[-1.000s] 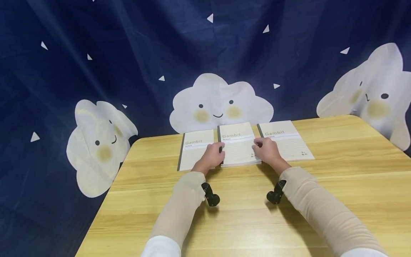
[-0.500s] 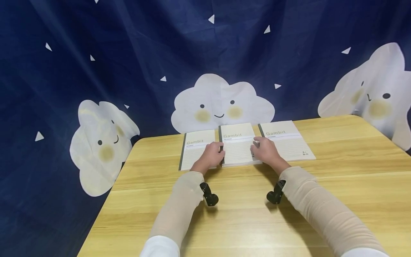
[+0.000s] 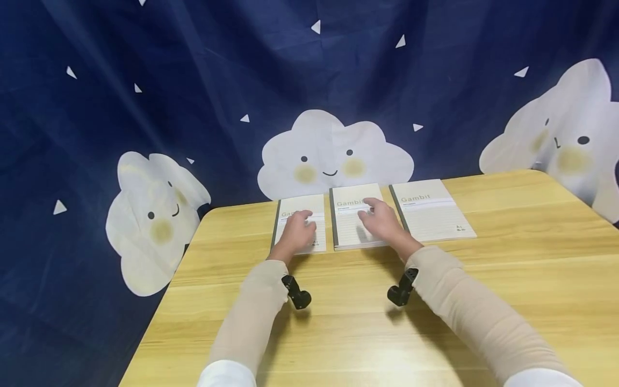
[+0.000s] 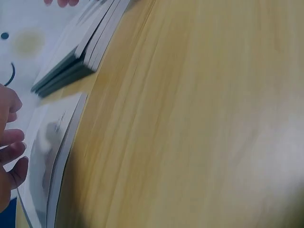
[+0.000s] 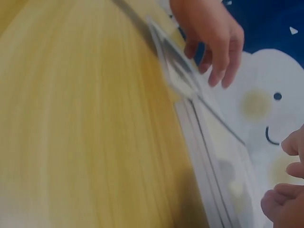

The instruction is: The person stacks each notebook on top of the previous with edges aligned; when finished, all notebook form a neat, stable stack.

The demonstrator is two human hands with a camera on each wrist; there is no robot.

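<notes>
Three cream Gambit notebooks with dark spines lie in a row along the table's back edge. My left hand (image 3: pixel 296 235) hovers over the left notebook (image 3: pixel 311 204), its fingers loosely bent and holding nothing. Over the middle notebook (image 3: pixel 353 231) is my right hand (image 3: pixel 383 220), fingers apart and holding nothing. The left wrist view shows two spines in the middle stack (image 4: pixel 66 71), one on top of the other. To the right lies the right notebook (image 3: pixel 430 212), with neither hand on it. My palms and part of the covers beneath them are hidden.
The notebooks rest on a wooden table (image 3: pixel 348 328). Behind it hangs a dark blue curtain (image 3: pixel 217 64) printed with smiling clouds. A black wrist camera (image 3: pixel 296 293) is strapped under the left forearm, another camera (image 3: pixel 402 288) under the right.
Both hands have come off the sides of the middle notebook stack. The left hand moved left over the left notebook; the right hand rose and shifted left above the middle one.
</notes>
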